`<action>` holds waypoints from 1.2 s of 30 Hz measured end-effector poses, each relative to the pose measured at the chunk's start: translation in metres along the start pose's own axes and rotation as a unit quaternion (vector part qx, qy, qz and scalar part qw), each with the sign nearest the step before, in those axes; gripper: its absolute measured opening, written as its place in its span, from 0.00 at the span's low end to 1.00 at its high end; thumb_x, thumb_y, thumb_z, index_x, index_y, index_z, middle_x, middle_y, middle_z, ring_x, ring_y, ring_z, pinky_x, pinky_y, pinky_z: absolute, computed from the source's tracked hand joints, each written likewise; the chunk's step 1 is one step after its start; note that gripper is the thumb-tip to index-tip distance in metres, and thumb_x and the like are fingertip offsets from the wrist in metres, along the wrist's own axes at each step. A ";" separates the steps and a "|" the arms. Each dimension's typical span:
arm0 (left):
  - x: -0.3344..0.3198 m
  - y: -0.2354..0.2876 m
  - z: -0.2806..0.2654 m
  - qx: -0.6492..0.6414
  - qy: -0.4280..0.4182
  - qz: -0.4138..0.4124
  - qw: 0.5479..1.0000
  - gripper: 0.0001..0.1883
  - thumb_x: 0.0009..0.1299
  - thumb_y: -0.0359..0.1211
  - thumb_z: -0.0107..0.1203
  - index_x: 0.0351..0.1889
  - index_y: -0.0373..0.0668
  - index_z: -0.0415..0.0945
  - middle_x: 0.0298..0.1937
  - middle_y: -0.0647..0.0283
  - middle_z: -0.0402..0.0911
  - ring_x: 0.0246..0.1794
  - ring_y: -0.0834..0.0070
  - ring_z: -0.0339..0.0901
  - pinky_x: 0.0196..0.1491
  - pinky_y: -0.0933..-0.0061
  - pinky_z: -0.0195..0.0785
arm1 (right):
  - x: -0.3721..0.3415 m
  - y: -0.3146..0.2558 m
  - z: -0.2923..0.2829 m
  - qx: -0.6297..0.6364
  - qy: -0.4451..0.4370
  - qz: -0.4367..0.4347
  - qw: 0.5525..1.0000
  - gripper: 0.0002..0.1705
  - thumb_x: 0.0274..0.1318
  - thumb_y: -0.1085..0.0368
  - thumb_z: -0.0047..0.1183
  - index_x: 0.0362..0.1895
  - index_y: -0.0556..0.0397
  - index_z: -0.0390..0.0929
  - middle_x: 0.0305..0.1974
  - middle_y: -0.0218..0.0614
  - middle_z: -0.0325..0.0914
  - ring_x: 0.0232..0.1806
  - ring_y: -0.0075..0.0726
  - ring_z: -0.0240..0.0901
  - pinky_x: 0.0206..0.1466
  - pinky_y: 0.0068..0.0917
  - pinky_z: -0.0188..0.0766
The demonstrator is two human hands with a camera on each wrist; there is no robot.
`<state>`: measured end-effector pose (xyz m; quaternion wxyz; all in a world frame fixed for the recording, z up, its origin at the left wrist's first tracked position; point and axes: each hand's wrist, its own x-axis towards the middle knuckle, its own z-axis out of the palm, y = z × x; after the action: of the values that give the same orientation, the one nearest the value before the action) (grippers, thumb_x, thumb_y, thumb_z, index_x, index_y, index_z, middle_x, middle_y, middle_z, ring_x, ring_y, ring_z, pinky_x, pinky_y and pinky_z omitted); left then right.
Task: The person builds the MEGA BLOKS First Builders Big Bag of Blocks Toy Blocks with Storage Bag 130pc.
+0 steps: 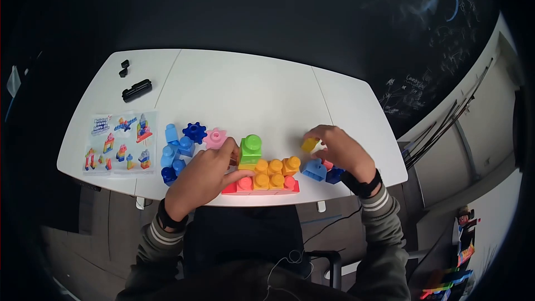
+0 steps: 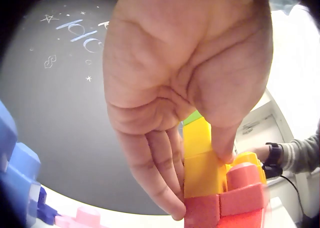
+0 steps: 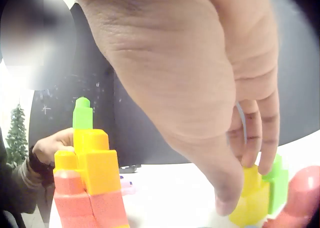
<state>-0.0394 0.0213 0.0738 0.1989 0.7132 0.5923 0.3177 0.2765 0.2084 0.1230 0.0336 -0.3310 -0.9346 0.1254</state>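
Pushed nearer the person, the red, orange and green plastic stack could drop, sitting by the near edge of the white counter. The left hand grips its left end; right of it, the right hand pinches a yellow plastic block, which might slip. Moving room lies beyond the stack.

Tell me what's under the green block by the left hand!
The green block sits on yellow blocks, with red blocks below. Its inside is covered, so I can't see any bumps there.
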 end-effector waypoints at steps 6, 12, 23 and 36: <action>0.001 0.000 0.004 0.028 0.005 0.030 0.999 0.31 0.87 0.48 0.68 0.66 0.28 0.69 0.40 0.37 0.90 0.43 0.34 0.91 0.44 0.46 0.82 | 0.005 0.016 0.024 -0.032 0.070 0.003 0.997 0.19 0.59 0.80 0.74 0.55 0.57 0.94 0.50 0.44 0.94 0.57 0.55 0.88 0.65 0.43 0.86; 0.001 0.000 0.005 0.039 -0.002 0.011 0.999 0.33 0.87 0.51 0.67 0.67 0.28 0.69 0.36 0.37 0.88 0.39 0.33 0.90 0.41 0.45 0.81 | -0.008 -0.027 -0.020 0.100 0.140 -0.015 0.985 0.10 0.68 0.74 0.74 0.52 0.57 0.94 0.49 0.44 0.93 0.52 0.56 0.93 0.61 0.45 0.91; 0.001 0.003 0.006 0.054 -0.001 0.017 0.998 0.36 0.87 0.49 0.68 0.72 0.24 0.68 0.34 0.36 0.86 0.37 0.34 0.89 0.39 0.45 0.80 | -0.028 -0.077 -0.025 0.120 0.052 -0.133 0.982 0.14 0.67 0.73 0.74 0.56 0.52 0.94 0.57 0.39 0.96 0.58 0.51 0.95 0.64 0.43 0.91; 0.000 0.003 0.007 0.050 -0.009 0.004 0.999 0.37 0.87 0.49 0.67 0.73 0.23 0.67 0.32 0.38 0.85 0.36 0.38 0.89 0.39 0.46 0.78 | -0.015 -0.007 -0.027 0.274 0.020 -0.100 0.956 0.48 0.58 0.58 0.87 0.82 0.49 0.81 0.73 0.48 0.88 0.72 0.54 0.88 0.74 0.53 0.86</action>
<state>-0.0327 0.0211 0.0708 0.1670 0.7271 0.6031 0.2823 0.2873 0.1995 0.1515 0.1542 -0.2159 -0.8919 0.3662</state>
